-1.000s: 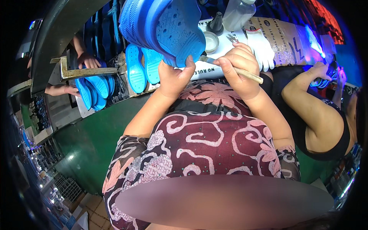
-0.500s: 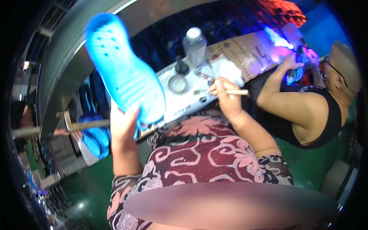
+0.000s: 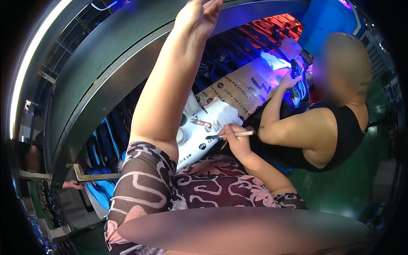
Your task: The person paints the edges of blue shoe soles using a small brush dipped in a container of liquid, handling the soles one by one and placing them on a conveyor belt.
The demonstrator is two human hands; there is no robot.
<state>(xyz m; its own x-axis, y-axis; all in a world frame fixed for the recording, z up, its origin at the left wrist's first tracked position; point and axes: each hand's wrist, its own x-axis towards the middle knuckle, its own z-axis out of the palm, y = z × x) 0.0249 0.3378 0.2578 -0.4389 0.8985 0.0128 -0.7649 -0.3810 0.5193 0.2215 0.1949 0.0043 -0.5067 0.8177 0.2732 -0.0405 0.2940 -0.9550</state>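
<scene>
My left hand (image 3: 197,18) is raised at the top edge, over the curved metal rim. Its fingers look loosely apart with nothing visible in them, though the picture cuts off part of the hand. My right hand (image 3: 234,142) grips a brush (image 3: 243,134) by its pale wooden handle, the dark bristles pointing left over the white work surface (image 3: 192,156). Near the bristles lie red-handled snips (image 3: 201,123) and a crumpled white cloth (image 3: 223,111). My left forearm partly hides a translucent bottle (image 3: 192,105) and a small round container (image 3: 180,136).
On the right sits a co-worker (image 3: 314,127) in a black top, holding a dark shoe (image 3: 300,87) under violet light. Printed cardboard (image 3: 246,91) covers the bench between us. Blue soles (image 3: 98,193) lie at left, close to another person's hand (image 3: 73,184).
My left hand has moved up and away, and the bright blue shoe sole it held is out of view. My right hand still holds the brush, now lower and slightly left in the picture.
</scene>
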